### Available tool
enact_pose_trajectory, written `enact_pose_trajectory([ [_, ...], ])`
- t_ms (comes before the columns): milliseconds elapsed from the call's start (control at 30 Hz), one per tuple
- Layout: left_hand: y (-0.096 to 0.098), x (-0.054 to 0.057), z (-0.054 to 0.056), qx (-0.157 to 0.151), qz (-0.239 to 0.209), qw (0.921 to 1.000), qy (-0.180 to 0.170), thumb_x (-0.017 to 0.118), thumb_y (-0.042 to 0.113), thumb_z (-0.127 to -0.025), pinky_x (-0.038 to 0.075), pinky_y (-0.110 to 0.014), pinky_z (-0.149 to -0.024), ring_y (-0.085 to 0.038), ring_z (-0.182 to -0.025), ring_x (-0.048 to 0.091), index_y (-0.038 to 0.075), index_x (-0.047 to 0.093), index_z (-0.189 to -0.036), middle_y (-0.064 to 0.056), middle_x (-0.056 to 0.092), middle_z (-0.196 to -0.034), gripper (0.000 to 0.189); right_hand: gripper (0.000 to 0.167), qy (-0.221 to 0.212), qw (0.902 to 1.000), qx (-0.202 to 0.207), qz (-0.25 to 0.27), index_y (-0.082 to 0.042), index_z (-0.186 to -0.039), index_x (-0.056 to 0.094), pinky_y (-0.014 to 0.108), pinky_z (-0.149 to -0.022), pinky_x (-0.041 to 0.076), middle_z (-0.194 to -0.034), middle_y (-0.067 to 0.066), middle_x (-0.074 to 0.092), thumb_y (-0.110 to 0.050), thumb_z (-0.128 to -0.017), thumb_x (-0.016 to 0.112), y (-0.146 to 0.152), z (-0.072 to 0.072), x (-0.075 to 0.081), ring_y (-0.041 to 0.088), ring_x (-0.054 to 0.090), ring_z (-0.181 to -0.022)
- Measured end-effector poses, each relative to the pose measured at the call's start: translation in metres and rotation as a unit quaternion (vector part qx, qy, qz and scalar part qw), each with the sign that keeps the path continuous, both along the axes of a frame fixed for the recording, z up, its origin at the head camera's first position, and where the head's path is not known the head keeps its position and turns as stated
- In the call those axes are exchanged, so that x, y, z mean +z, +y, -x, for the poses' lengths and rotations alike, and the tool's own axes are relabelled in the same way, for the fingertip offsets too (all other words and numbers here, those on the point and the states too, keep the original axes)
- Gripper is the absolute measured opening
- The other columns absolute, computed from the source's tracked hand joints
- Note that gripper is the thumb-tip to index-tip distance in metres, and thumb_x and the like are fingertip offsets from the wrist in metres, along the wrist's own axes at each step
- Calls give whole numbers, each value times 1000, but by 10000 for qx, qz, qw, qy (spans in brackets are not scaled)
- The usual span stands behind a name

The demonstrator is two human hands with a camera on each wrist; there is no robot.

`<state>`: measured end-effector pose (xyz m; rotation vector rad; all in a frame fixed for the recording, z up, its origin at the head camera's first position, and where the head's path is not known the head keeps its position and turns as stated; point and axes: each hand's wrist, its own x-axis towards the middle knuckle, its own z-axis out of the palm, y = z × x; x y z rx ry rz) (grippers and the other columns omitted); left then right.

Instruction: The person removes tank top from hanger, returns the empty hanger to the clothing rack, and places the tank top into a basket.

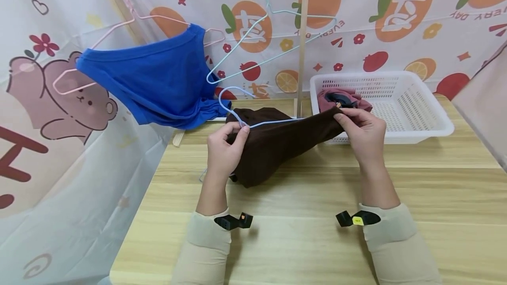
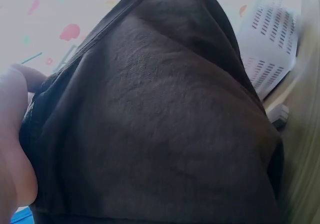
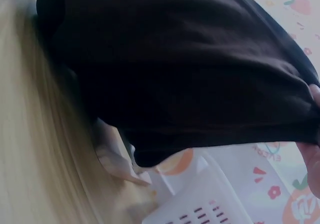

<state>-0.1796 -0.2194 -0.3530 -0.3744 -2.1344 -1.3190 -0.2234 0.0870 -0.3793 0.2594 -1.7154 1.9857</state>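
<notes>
A dark brown garment (image 1: 273, 153) hangs stretched between both hands above the table. My left hand (image 1: 225, 151) pinches its upper edge together with the neck of a light blue hanger (image 1: 273, 122), whose hook rises to the left of the cloth. One hanger arm runs toward the right and goes out of sight at the garment. With thumb and fingertips, my right hand (image 1: 366, 135) pinches the garment's right upper corner. The brown cloth (image 2: 150, 108) fills most of the left wrist view, and the dark cloth (image 3: 175, 78) also covers much of the right wrist view.
A blue top (image 1: 154, 78) hangs on a pink hanger (image 1: 130, 10) at the left of the rack. A mint hanger (image 1: 269, 12) hangs beside it. Behind my right hand, a white basket (image 1: 428, 122) holds pink and dark cloth (image 1: 344, 98). The rack's wooden post (image 1: 303, 43) stands behind the garment.
</notes>
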Motion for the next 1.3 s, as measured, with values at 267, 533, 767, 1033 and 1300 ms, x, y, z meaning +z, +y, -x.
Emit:
enact_pose_trajectory([
  [267, 4, -1, 0, 245, -411, 9988, -135, 73, 12, -89, 48, -18, -67, -7, -69, 59, -2, 70, -83, -14, 70, -77, 16, 7, -235, 9740, 421, 2212, 2, -92, 69, 22, -63, 56, -79, 8, 74, 5, -86, 70, -23, 0, -1, 12, 70, -70],
  [533, 7, 2, 2, 274, -500, 9971, -499, 75, 13, -87, 41, -20, -56, -10, -61, 50, -1, 70, -79, -10, 63, -68, 17, 7, -767, 9164, 417, 3906, 1, -99, 51, 29, -66, 59, -103, 16, 65, -2, -97, 57, -41, -1, -2, 20, 69, -84],
  [767, 3, 2, -1, 224, -280, 9943, -1000, 73, 17, -90, 33, -22, -54, -14, -61, 43, 4, 65, -75, -2, 50, -62, 22, 7, -956, 8989, 374, 4259, 0, -105, 49, 30, -75, 58, -114, 18, 61, -6, -101, 50, -45, -3, -2, 23, 66, -93],
  [1033, 10, 4, 0, 721, -820, 9899, -899, 72, 5, -88, 34, -16, -53, -4, -57, 45, -8, 69, -78, -16, 60, -66, 17, 9, -1013, 9010, 234, 4211, -3, -108, 47, 30, -77, 57, -117, 15, 58, -10, -104, 44, -55, -5, -5, 20, 65, -95],
  [1300, 13, 5, 1, 645, -1615, 9830, -593, 71, 10, -90, 36, -18, -51, -4, -54, 46, -10, 68, -79, 5, 59, -62, 23, 7, -1331, 9041, 566, 4020, -8, -106, 47, 26, -69, 56, -106, 8, 58, -13, -105, 42, -71, -10, -11, 14, 63, -87],
])
